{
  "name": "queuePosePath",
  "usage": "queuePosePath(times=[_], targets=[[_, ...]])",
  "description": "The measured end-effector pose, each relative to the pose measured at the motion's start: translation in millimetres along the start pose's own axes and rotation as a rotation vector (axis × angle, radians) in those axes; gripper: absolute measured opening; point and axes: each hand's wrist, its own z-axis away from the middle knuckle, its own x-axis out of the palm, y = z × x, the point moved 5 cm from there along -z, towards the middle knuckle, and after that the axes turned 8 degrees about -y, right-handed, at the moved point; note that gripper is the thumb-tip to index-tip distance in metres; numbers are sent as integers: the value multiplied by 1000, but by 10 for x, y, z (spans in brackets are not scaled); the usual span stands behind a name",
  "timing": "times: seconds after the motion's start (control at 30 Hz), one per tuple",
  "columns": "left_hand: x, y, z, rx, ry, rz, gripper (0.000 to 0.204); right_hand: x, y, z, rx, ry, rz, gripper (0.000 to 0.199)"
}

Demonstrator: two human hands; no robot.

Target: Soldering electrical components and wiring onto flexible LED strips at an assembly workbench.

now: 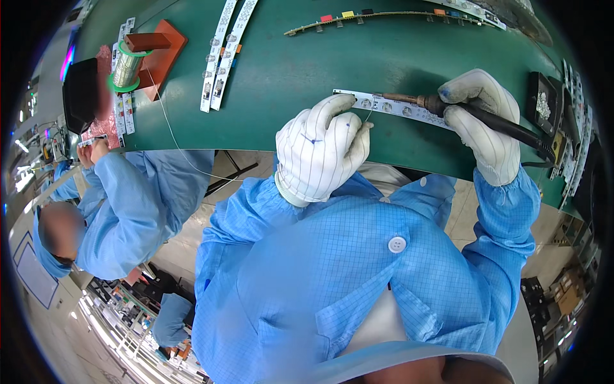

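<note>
A narrow white circuit board strip (419, 114) with round parts lies near the front edge of the green table. My left hand (320, 148), in a white striped glove, is closed at the strip's left end, with thin solder wire (167, 121) pinched in its fingers. The wire trails from a spool (128, 69) at the left to that hand. My right hand (489, 121), gloved too, grips the black handle of a soldering iron (505, 125) from the right. The iron's metal tip points left, over the strip and close to my left fingers; contact is hard to tell.
An orange-brown stand (167, 54) carries the spool. Two board strips (217, 57) lie beyond it, and another strip with coloured blocks (384, 14) stands at the far side. A black holder (543, 102) is at the right. A co-worker (128, 198) in blue sits left.
</note>
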Motion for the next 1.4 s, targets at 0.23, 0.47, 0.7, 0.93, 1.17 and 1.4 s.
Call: queuePosePath(times=[0.23,0.47,0.7,0.93,1.17,1.4], targets=[[-3,-22,-13,6,-22,3,21,27,28,-33,-34,3,20,20],[-22,-55,-6,3,0,33,20,32,88,-67,27,-24,-52,18],[-37,-130,3,-21,0,42,19,71,68,-132,-8,-26,-33,18],[-79,-158,-11,-20,-11,68,19,69,-26,-45,-23,69,-14,20],[-225,-282,-73,24,-121,89,26,-284,143,640,115,689,-14,25],[-130,-420,-200,207,-122,-103,29,-465,938,1555,-12,1275,430,22]])
